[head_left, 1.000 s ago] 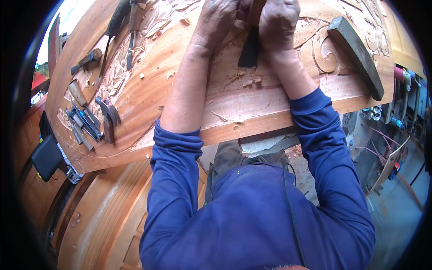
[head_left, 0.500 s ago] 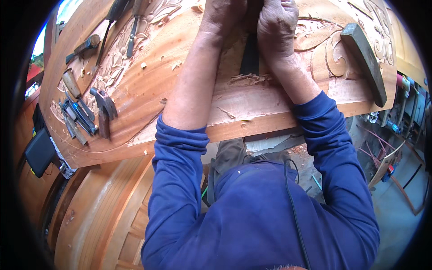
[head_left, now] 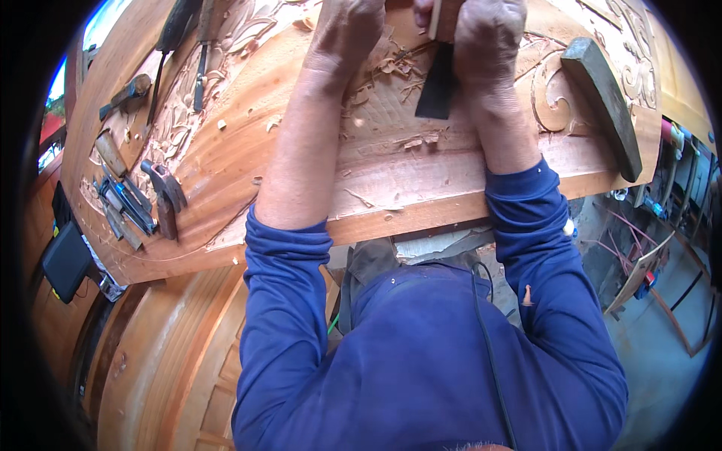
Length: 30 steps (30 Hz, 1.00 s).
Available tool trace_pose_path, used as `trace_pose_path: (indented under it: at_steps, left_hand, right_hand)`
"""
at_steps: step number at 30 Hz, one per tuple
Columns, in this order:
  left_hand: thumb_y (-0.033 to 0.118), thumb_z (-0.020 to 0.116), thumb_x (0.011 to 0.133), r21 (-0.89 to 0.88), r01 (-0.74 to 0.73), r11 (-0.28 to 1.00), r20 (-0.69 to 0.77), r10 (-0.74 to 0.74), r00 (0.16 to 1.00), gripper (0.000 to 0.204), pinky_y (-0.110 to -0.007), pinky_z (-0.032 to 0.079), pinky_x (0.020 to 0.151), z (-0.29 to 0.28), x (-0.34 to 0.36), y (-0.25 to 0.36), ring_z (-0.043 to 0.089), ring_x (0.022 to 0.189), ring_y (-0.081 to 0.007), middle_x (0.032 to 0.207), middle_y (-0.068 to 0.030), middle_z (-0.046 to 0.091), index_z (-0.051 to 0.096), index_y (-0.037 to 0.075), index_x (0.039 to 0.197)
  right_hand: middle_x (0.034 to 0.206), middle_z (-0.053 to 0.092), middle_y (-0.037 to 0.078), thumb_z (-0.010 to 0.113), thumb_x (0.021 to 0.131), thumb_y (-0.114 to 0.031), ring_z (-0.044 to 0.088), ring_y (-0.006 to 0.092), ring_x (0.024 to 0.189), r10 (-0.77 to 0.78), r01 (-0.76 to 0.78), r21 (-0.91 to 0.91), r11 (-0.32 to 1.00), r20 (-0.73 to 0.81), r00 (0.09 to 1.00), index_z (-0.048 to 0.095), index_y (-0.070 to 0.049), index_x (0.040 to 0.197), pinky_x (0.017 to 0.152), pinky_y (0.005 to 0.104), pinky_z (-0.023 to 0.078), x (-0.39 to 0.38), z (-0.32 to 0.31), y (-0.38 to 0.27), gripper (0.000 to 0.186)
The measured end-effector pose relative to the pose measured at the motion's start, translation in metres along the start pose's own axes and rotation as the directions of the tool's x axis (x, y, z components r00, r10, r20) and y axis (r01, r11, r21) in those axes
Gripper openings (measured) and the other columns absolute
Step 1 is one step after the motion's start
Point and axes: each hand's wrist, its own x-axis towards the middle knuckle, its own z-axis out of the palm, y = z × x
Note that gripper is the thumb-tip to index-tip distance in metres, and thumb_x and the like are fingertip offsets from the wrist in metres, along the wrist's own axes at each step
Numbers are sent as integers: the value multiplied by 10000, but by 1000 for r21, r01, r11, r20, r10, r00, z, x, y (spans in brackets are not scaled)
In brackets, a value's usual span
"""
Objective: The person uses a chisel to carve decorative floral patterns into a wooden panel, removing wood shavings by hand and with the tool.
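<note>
At the top edge my right hand [head_left: 490, 37] is closed round the wooden handle [head_left: 447, 21] of a wide chisel. Its dark flat blade [head_left: 436, 86] points toward me, over the carved wooden panel [head_left: 421, 177]. My left hand [head_left: 350, 34] is curled to the left of the chisel, a gap apart from its blade; the fingers run out of the picture, so what they hold is hidden. Pale wood shavings [head_left: 402, 64] lie between the hands and below the blade. Scrolls and leaves [head_left: 556, 101] are carved in relief on the panel.
A long dark block [head_left: 605, 105] lies at the panel's right. On the left are a hammer [head_left: 165, 199], a bundle of slim carving tools [head_left: 124, 201], a wooden-handled tool [head_left: 111, 154], a small mallet-like tool [head_left: 128, 94] and gouges [head_left: 201, 75]. A black flat device [head_left: 66, 259] sits beyond the left corner.
My hands have moved apart, the left one to the left and the right one to the right. The chisel's handle and more of its blade now show. Wood chips appear by my right sleeve.
</note>
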Motion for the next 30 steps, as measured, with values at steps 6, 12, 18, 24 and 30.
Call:
trace_pose_path:
  at_steps: [6, 12, 18, 24, 30]
  left_hand:
    - [321, 548, 1149, -189, 18, 982, 107, 2, 994, 505, -232, 528, 907, -2, 3, -25, 615, 1097, -95, 1316, -60, 667, 461, 96, 1593]
    - [178, 596, 1121, -257, 102, 961, 29, -98, 995, 348, -213, 513, 878, 4, 7, -27, 602, 1067, -65, 1196, -7, 662, 548, 39, 1437]
    - [157, 613, 1087, -137, -3, 991, 109, 18, 994, 237, -231, 524, 819, -6, -2, -51, 617, 960, -72, 1061, -5, 672, 640, 8, 1269]
    - [358, 574, 1108, 63, 38, 997, -22, -37, 999, 400, -283, 546, 760, -13, -4, -26, 676, 873, -145, 984, -71, 719, 671, -10, 1231]
    - [417, 519, 1138, 134, 65, 989, -30, -61, 998, 574, -315, 534, 962, 5, 1, 11, 667, 1137, -199, 1280, -131, 688, 504, 20, 1552]
  right_hand:
    - [1175, 707, 81, 514, 1148, -189, 672, 142, 1061, -139, 142, 129, 981, -36, 990, 638, 2, 1322, 901, 256, 541, -16, 11, 21, 287]
    - [1258, 698, 114, 496, 1135, -139, 671, 174, 1142, -92, 92, -10, 996, -75, 993, 626, 32, 1359, 970, 286, 543, -21, 9, 21, 310]
    - [1479, 552, 237, 458, 1136, -142, 586, 283, 1337, -434, 438, -623, 649, 170, 885, 528, 86, 1457, 1073, 381, 523, -54, -24, 48, 401]
    - [1125, 663, 152, 434, 1158, -344, 671, 207, 907, 88, -59, -105, 993, 291, 953, 602, 1, 1277, 758, 332, 576, -26, -31, -12, 401]
    - [775, 628, 6, 435, 1160, -427, 590, 94, 570, -161, 132, -198, 971, -137, 977, 640, -94, 1110, 493, 229, 480, 2, -17, -13, 394]
